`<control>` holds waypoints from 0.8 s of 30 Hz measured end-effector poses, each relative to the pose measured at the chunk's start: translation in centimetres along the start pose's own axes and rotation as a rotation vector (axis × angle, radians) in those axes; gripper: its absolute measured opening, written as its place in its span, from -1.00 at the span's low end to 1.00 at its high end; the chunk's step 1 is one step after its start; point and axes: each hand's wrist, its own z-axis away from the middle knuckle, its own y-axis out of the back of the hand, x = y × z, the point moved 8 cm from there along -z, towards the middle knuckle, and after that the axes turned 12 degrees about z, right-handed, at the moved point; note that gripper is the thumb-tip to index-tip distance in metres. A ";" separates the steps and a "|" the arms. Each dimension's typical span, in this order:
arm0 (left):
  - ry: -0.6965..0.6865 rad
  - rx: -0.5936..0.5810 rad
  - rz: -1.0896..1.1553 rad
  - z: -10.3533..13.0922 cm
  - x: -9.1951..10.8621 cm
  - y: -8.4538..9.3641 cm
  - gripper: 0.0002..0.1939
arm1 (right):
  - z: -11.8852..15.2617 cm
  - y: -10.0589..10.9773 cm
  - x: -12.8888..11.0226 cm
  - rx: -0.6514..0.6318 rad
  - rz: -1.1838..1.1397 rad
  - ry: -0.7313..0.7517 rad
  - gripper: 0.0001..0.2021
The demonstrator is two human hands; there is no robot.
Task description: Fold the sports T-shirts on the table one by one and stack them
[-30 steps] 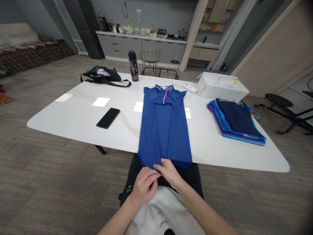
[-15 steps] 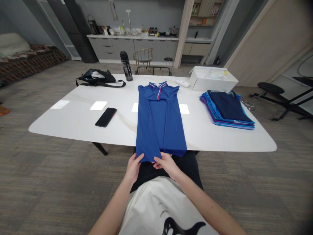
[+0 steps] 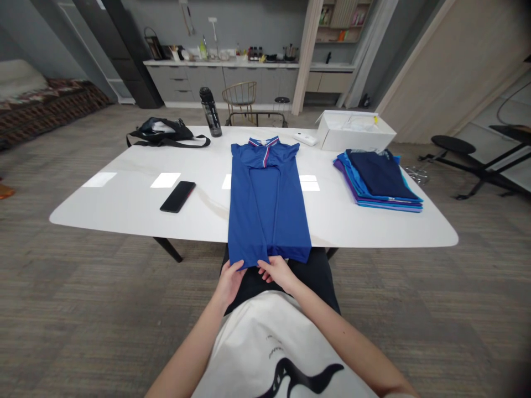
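A blue polo shirt (image 3: 286, 204) lies lengthwise on the white table, its sides folded in over the middle and its striped collar at the far end. Its bottom hem hangs past the near table edge. My left hand (image 3: 230, 281) pinches the left corner of that hem between thumb and fingers. Gripping the same folded flap a little to the right is my right hand (image 3: 279, 273), thumb on top of the cloth. The fingertips under the fabric are partly hidden.
On the white table (image 3: 124, 207) lie a black phone (image 3: 178, 197) and a black bag (image 3: 166, 132), left of the shirt. A dark bottle (image 3: 211, 113) stands behind. To the right are a stack of folded clothes (image 3: 379, 176), a white box (image 3: 354, 132) and a small white device (image 3: 305, 139).
The view has shifted slightly. Both hands still hold the hem, and the held edge has moved a little up toward the table.
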 end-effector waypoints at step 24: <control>-0.389 0.191 -0.657 4.0 5.0 -1.9 -0.28 | 9.3 11.2 1.5 0.537 -0.365 0.259 -0.53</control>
